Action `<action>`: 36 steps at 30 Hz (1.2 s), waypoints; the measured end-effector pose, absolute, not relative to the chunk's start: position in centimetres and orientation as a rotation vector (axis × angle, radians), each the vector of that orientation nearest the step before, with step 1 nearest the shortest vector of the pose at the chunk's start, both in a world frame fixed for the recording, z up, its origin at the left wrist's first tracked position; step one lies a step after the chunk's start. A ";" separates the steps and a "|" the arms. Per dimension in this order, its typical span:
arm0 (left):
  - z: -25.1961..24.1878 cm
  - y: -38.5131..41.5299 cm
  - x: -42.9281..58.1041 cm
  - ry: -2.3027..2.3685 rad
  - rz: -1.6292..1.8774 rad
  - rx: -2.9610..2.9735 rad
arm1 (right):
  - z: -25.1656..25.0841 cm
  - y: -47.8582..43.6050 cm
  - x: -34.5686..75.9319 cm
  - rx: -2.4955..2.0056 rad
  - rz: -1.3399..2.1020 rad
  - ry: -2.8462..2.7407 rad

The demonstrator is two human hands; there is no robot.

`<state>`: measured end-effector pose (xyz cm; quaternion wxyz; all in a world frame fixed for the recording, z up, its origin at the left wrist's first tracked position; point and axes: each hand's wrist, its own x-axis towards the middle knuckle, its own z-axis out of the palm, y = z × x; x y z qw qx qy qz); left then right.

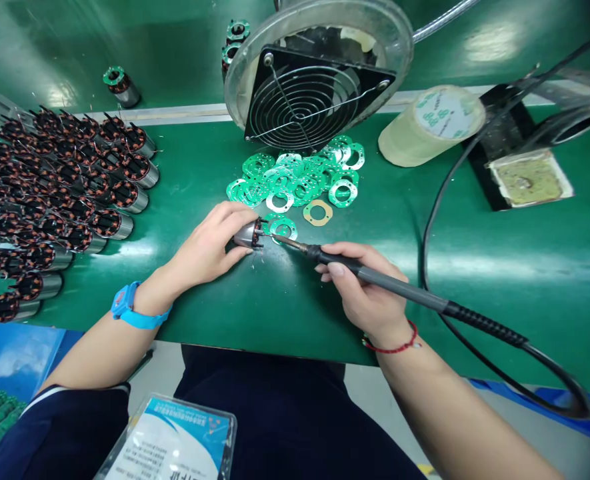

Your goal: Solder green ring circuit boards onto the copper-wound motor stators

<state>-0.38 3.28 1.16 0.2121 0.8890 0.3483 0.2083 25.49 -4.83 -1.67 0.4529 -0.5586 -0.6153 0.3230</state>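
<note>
My left hand (213, 244) is closed on a small metal motor stator (249, 234) that lies on its side on the green mat, its coil end and a green ring board (281, 229) facing right. My right hand (363, 287) grips a black soldering iron (375, 278) like a pen. The iron's tip (279, 241) touches the stator's end at the ring board. The iron's cable (499, 333) runs off to the right. A blue watch sits on my left wrist and a red cord on my right.
Rows of wound stators (65, 193) fill the left of the mat. A heap of green ring boards (299, 177) lies under a fume fan (315, 80). A tape roll (432, 123) and an iron stand with sponge (529, 177) are at the right.
</note>
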 end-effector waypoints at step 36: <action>0.7 3.6 -0.7 0.913 0.607 2.544 | 0.7 -4.8 24.7 -1.411 0.601 -1.729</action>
